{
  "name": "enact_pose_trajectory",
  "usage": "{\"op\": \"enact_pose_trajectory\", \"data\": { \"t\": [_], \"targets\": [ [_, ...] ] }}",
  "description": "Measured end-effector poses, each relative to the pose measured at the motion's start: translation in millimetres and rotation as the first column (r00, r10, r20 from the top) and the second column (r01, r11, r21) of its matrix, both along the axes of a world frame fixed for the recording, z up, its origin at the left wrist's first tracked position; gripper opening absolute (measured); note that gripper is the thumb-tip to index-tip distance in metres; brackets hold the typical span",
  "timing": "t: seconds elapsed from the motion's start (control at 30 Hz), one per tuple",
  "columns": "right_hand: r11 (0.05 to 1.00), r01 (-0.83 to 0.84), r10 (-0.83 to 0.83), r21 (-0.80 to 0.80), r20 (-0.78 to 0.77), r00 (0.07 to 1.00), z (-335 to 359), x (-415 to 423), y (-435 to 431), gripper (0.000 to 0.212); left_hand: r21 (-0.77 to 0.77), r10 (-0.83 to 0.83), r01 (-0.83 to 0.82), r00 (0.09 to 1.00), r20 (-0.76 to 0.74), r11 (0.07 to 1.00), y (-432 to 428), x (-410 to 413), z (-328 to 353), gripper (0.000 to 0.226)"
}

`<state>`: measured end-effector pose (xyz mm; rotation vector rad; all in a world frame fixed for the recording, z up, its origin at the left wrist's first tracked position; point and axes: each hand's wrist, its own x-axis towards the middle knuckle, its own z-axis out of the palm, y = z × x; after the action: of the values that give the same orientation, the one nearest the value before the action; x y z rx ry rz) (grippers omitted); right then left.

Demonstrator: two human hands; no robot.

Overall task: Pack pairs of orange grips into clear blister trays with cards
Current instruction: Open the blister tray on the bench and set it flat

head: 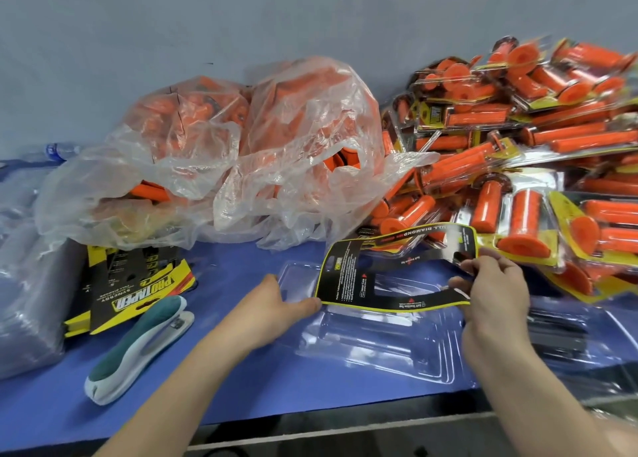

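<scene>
A black and yellow card [348,277] with cut-out windows hovers over an open clear blister tray [376,339] on the blue table. My right hand [493,284] pinches the card's right end between thumb and fingers. My left hand [276,301] reaches to the card's lower left corner and touches it with the fingertips, which also lie on the tray's edge. Loose orange grips fill two crumpled clear plastic bags [241,152] behind the tray. No grips lie in the tray.
A heap of packed blister packs with orange grips [518,139] fills the right side. A stack of cards [138,284] and a teal and white stapler [141,342] lie at left. More clear trays [20,284] are stacked at far left, and a water bottle [58,151] lies by the wall.
</scene>
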<state>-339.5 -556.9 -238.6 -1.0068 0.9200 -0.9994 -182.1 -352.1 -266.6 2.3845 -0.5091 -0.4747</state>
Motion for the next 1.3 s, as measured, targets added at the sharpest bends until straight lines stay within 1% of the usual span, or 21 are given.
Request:
{"op": "enact_pose_trajectory", "data": {
  "t": [0.17, 0.23, 0.33, 0.4, 0.47, 0.57, 0.6, 0.67, 0.73, 0.83, 0.97, 1.03, 1.07, 1.13, 1.23, 1.3],
  "targets": [
    [0.999, -0.018, 0.020, -0.037, 0.042, 0.999, 5, -1, 2, 0.023, 0.000, 0.002, -0.002, 0.991, 0.132, 1.000, 8, -3, -1, 0.066],
    [0.998, -0.032, 0.035, -0.055, 0.054, 0.998, 8, -3, 4, 0.023, -0.004, 0.017, -0.016, 0.986, 0.163, 1.000, 12, 0, -1, 0.068],
    [0.988, -0.080, 0.083, -0.131, 0.011, 0.997, 11, -8, 6, 0.023, 0.016, 0.049, -0.053, 0.981, 0.188, 0.998, 23, 8, -3, 0.073],
    [0.959, -0.167, 0.153, -0.230, -0.076, 0.985, 12, -16, 7, 0.022, 0.015, 0.072, -0.077, 0.978, 0.193, 0.997, 29, 12, -4, 0.071],
    [0.889, -0.291, 0.222, -0.355, -0.223, 0.949, 11, -25, 7, 0.026, 0.012, 0.100, -0.104, 0.975, 0.198, 0.995, 35, 15, -3, 0.067],
    [0.765, -0.438, 0.198, -0.472, -0.474, 0.858, 9, -41, 5, 0.031, 0.049, 0.113, -0.125, 0.974, 0.195, 0.991, 39, 16, -2, 0.066],
    [0.738, -0.470, 0.185, -0.483, -0.525, 0.831, 7, -46, 3, 0.031, 0.068, 0.104, -0.118, 0.977, 0.187, 0.991, 39, 16, -2, 0.062],
    [0.709, -0.504, 0.165, -0.493, -0.579, 0.799, 4, -54, 0, 0.028, 0.098, 0.096, -0.114, 0.981, 0.170, 0.989, 37, 13, -2, 0.056],
    [0.701, -0.500, 0.136, -0.508, -0.593, 0.794, 0, -60, -2, 0.026, 0.115, 0.099, -0.116, 0.984, 0.146, 0.987, 35, 11, -3, 0.064],
    [0.700, -0.483, 0.123, -0.526, -0.578, 0.807, -6, -66, -1, 0.024, 0.128, 0.069, -0.084, 0.990, 0.120, 0.988, 34, 8, -4, 0.062],
    [0.694, -0.482, 0.171, -0.535, -0.527, 0.832, -5, -65, 2, 0.027, 0.071, 0.062, -0.072, 0.990, 0.128, 0.995, 35, 5, -3, 0.059],
    [0.687, -0.500, 0.206, -0.527, -0.519, 0.830, -4, -64, 2, 0.028, 0.034, 0.065, -0.070, 0.987, 0.147, 0.997, 38, 7, -1, 0.057],
    [0.669, -0.523, 0.217, -0.529, -0.533, 0.817, -4, -63, 2, 0.027, 0.014, 0.062, -0.065, 0.986, 0.157, 0.998, 39, 8, 1, 0.057],
    [0.603, -0.587, 0.227, -0.540, -0.590, 0.775, -5, -61, 7, 0.027, -0.009, 0.055, -0.054, 0.984, 0.170, 0.999, 42, 13, 3, 0.058],
    [0.461, -0.695, 0.195, -0.552, -0.701, 0.686, -6, -52, 22, 0.024, -0.010, 0.067, -0.067, 0.986, 0.154, 0.998, 46, 15, 2, 0.055],
    [0.369, -0.761, 0.177, -0.534, -0.763, 0.621, -8, -45, 30, 0.024, -0.031, 0.096, -0.094, 0.990, 0.106, 0.995, 47, 15, -2, 0.048]
  ]
}}
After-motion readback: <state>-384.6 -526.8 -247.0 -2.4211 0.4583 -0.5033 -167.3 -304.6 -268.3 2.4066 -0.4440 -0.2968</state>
